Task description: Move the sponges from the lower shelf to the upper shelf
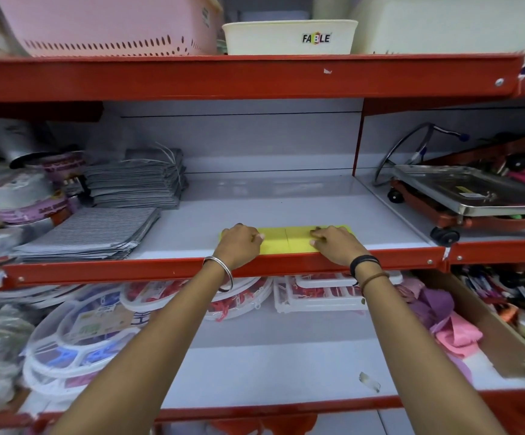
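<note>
Two flat yellow sponges lie side by side at the front edge of the upper shelf (286, 202), meeting at a seam. My left hand (239, 243) rests with curled fingers on the left sponge (273, 243) and covers its left end. My right hand (336, 244) presses on the right sponge (299, 237), its fingers bent over the top. Both forearms reach up across the lower shelf (270, 356), whose white middle shows no sponge.
Grey cloth stacks (98, 233) and tape rolls sit left of the sponges. A red wheeled trolley (462, 196) stands in the right bay. Below are white plastic trays (76, 337) at left and pink cloths (455, 334) at right. Pink and cream tubs fill the top shelf.
</note>
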